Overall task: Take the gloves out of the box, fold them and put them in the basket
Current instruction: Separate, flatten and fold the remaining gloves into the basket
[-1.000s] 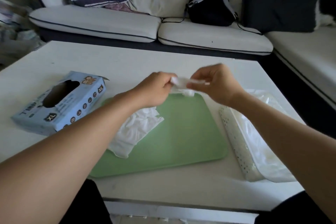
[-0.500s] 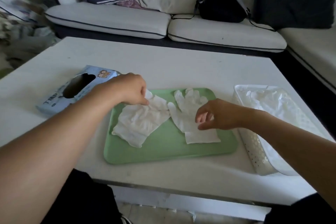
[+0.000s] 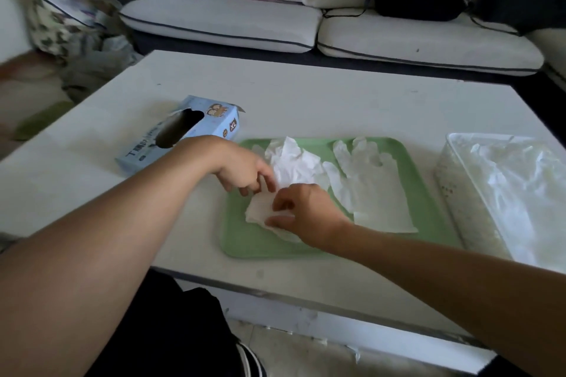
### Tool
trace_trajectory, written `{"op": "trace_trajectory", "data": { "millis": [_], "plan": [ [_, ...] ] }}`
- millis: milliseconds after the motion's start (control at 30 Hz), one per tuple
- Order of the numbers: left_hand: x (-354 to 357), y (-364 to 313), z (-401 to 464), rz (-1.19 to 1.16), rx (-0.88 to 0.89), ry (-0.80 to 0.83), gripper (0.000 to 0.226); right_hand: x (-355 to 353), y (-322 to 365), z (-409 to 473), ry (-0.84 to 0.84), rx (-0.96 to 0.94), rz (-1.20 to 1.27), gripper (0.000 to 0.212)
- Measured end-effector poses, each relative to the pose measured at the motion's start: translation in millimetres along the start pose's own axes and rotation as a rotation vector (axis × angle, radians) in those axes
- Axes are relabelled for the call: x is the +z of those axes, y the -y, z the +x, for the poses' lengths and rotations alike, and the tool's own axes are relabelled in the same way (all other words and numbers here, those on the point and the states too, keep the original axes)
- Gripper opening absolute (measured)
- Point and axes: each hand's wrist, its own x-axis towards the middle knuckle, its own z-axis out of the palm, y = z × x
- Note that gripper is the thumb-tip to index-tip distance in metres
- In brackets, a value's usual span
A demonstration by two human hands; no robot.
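Head view, the only view: I'm seated at the near edge of a white table, both arms reaching onto a green tray in the middle.

My left hand sits on the tray's left part, fingers curled down onto the crumpled glove, pinching its near edge as far as I can tell. My right hand is just beside it, thumb and fingers closed narrow on that glove's cuff end. The hands are nearly touching.

The crumpled glove is bunched, not flat, not folded. A second glove lies flat on the tray's right part, fingers pointing far, cuff near; it touches the crumpled one at its left edge. Nobody holds it.

The glove box, blue, lies left of the tray, oval opening dark; I can't tell whether any gloves are left inside.

The basket, white and perforated, stands right of the tray, apart from it. It holds white, filmy stuff, likely gloves already put in, but too washed out to count or to tell if they're folded.

Progress, my judgement: mid-task. Two gloves are out of the box and neither is folded. Left: flatten and fold this one, fold the flat one, move both to the basket, then check the box.
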Motion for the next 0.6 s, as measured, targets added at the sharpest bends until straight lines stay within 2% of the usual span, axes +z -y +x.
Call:
{"op": "trace_trajectory", "data": {
  "millis": [67, 200, 367, 533, 600],
  "plan": [
    [0.0, 2.0, 0.0, -0.027, -0.006, -0.004, 0.043, -4.5, -8.5, 1.4, -0.042, 0.068, 0.097, 0.026],
    [6.0, 3.3, 3.0, -0.132, -0.057, -0.04, 0.055, -15.1, -14.5, 6.9, 0.009, 0.113, 0.175, 0.011],
    [11.5, 6.8, 1.1, -0.117, -0.06, -0.205, 0.06, -52.2, -9.1, 15.3, 0.06, 0.258, 0.833, 0.002],
    [0.0, 16.1, -18.2, 0.0, -0.088, -0.186, 0.064, -102.8, -2.7, 14.2, 0.059, 0.213, 1.169, 0.016],
    [-10.3, 10.5, -33.4, -0.125, 0.049, -0.278, 0.063, -125.5, -0.7, 13.8, -0.019, 0.189, 1.321, 0.019]
  ]
}}
